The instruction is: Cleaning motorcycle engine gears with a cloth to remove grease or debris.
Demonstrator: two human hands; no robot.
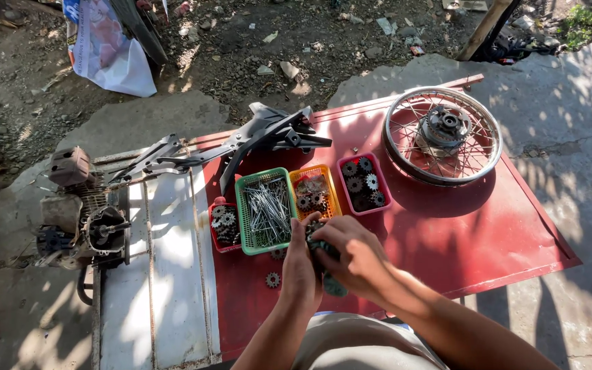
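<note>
Outdoors, on bare dirt and cracked concrete, one red metal panel (447,226) lies flat as a work surface, with one white panel (166,274) touching its left edge.

Four small baskets stand in a row on the red panel: one red basket (222,226) of gears, one green basket (263,211) of metal spokes, one orange basket (315,192) of gears and one pink basket (363,182) of gears. Right of the pink basket lies one spoked wheel (442,135) with its hub. Behind the baskets rests one black frame part (255,140). One engine (80,216) sits just beyond the left edge of the white panel. One loose gear (273,279) lies on the red panel, in front of the green basket; a second shows just beside the left hand, partly hidden.

Both hands work together in front of the orange basket. The left hand (301,264) is curled against a dark greenish part (325,250), and the right hand (352,255) is closed over its top, fingers bent around it. The part is held between the two hands just above the panel; its exact shape cannot be told.
</note>
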